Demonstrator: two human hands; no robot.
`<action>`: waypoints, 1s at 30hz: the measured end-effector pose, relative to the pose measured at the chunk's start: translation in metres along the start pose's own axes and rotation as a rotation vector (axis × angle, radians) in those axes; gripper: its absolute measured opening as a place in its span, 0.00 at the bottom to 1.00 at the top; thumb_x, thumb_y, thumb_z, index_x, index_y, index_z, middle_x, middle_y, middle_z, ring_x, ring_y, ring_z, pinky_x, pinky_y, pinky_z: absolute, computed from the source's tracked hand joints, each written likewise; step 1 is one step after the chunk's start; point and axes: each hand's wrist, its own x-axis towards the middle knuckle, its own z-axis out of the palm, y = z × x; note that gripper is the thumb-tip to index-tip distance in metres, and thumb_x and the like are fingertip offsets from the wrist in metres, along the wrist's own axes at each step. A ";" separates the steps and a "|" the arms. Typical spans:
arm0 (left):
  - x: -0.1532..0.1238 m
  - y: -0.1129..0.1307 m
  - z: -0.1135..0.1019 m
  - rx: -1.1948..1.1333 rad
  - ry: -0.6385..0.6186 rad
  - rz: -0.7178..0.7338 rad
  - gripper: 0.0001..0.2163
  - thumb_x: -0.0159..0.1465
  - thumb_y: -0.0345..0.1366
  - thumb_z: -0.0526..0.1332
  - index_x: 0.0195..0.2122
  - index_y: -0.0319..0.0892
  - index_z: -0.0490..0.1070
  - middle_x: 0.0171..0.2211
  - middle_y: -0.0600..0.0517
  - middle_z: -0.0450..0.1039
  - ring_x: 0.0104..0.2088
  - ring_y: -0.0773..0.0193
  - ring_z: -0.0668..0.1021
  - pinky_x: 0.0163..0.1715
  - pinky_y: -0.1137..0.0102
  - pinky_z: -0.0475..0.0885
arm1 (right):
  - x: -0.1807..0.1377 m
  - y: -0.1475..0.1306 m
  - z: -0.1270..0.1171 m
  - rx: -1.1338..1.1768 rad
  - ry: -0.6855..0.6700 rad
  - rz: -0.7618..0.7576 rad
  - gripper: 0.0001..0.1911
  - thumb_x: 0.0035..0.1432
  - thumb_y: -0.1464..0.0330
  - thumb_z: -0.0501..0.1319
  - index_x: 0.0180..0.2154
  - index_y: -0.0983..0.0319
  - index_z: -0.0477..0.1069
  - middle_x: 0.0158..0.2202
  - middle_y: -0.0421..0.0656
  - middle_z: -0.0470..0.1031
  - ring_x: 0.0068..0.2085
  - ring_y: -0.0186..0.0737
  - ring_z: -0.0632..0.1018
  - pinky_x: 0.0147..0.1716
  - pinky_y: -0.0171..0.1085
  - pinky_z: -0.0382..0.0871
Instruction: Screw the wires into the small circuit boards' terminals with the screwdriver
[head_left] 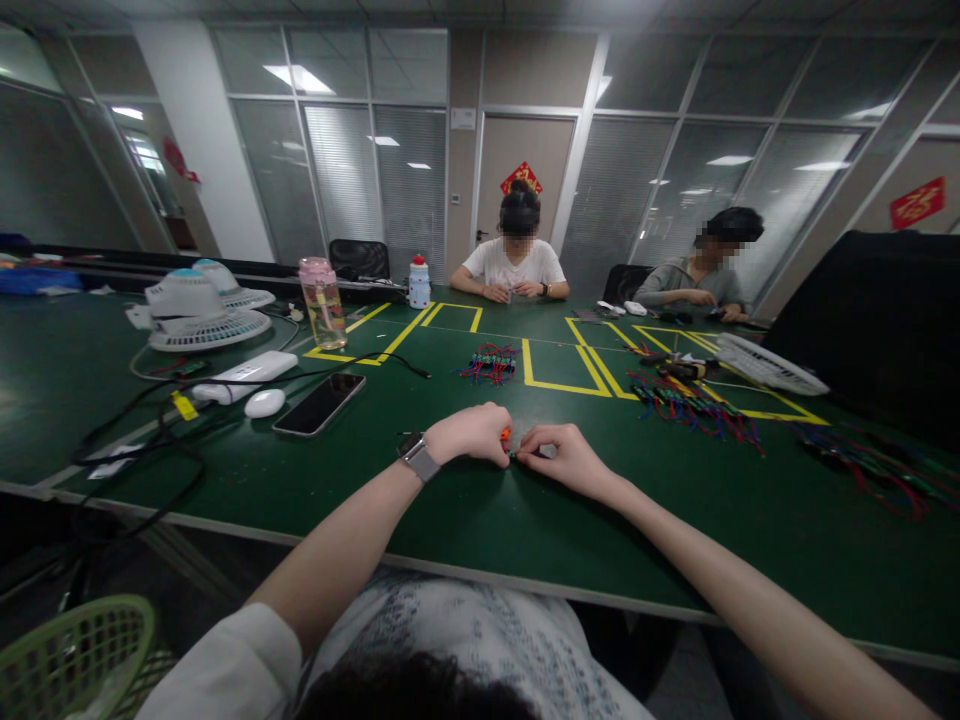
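My left hand point(476, 430) is closed, with the watch-wearing wrist bent over the green tabletop. A small orange piece point(505, 434) shows between its thumb and fingers; the rest is hidden by the hand. Just to the right, my right hand point(562, 455) pinches with thumb and forefinger at a tiny green part point(513, 454), too small to name. The fingertips of both hands nearly meet there, low over the table. Ahead of them lies a cluster of small green boards with red and blue wires point(491, 364).
More wired boards point(694, 408) spread to the right, near a white keyboard point(772, 365). On the left are a phone point(320, 404), black cables, a white fan point(210, 325) and a pink-lidded bottle point(324, 305). Two people sit across the table. A green basket point(75, 640) stands below its front edge.
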 end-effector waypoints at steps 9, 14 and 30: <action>0.000 0.000 -0.001 -0.005 -0.004 0.004 0.07 0.48 0.34 0.64 0.28 0.39 0.76 0.25 0.50 0.76 0.24 0.66 0.74 0.22 0.75 0.64 | -0.002 -0.001 -0.001 -0.128 -0.004 -0.161 0.08 0.57 0.72 0.60 0.28 0.61 0.77 0.32 0.45 0.78 0.35 0.39 0.78 0.37 0.35 0.71; 0.000 -0.001 0.000 -0.009 0.004 -0.008 0.07 0.48 0.34 0.64 0.29 0.39 0.76 0.27 0.50 0.77 0.27 0.64 0.76 0.26 0.74 0.67 | -0.003 0.002 -0.009 -0.153 0.042 -0.172 0.08 0.57 0.71 0.59 0.29 0.62 0.77 0.32 0.45 0.78 0.35 0.38 0.78 0.36 0.35 0.71; -0.005 -0.013 -0.008 0.012 0.121 0.010 0.23 0.49 0.44 0.69 0.47 0.47 0.73 0.43 0.50 0.72 0.41 0.58 0.76 0.36 0.72 0.67 | -0.009 0.053 -0.036 -0.263 0.174 0.163 0.08 0.54 0.67 0.62 0.27 0.63 0.78 0.30 0.45 0.79 0.32 0.40 0.78 0.33 0.36 0.71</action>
